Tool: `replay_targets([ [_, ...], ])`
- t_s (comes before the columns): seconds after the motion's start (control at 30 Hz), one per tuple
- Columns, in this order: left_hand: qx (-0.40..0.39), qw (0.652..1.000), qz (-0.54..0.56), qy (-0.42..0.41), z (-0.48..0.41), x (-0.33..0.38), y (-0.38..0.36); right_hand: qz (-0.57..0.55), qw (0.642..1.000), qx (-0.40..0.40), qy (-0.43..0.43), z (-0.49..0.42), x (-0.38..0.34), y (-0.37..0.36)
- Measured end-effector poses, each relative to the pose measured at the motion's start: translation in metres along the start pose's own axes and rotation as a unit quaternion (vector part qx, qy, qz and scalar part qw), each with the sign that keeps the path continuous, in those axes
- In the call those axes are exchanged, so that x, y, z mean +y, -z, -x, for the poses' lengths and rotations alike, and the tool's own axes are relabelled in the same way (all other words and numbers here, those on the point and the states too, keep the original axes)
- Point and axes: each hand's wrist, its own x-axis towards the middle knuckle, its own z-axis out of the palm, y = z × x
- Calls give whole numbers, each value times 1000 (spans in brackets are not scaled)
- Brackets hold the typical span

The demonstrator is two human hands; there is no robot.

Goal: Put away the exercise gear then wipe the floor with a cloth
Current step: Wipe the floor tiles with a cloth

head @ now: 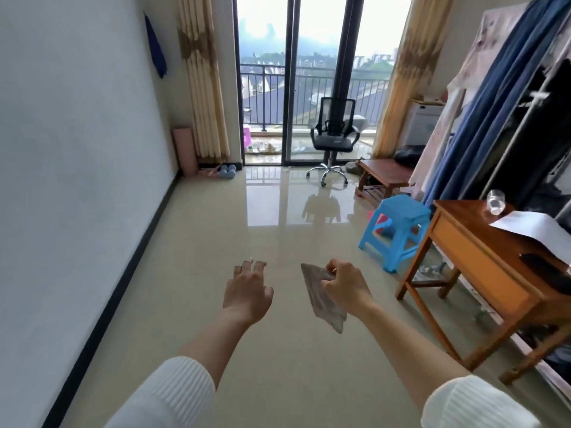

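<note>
Pinching a grey cloth (321, 301) in curled fingers, the right hand (343, 284) holds it in the air above the tiled floor (278, 350), with the cloth hanging clear of the tiles. The left hand (247, 291) hovers near it, fingers loosely spread and holding nothing. In the far corner by the curtain (204, 88), the rolled pink yoga mat (184, 151) stands against the wall with the blue dumbbells (227, 172) on the floor just beside it, so the gear looks put away. The wiping seems not yet begun.
</note>
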Motion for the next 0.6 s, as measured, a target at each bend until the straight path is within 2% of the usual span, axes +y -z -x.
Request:
replay_targets([
  [0.23,33,999,-12,9,-216,-23,-6,-34,999,-3,40,-214,-41,-16],
  [0.6,32,995,6,91,-523,-58,-5,-78,995,-45,50,-541,-110,-38],
])
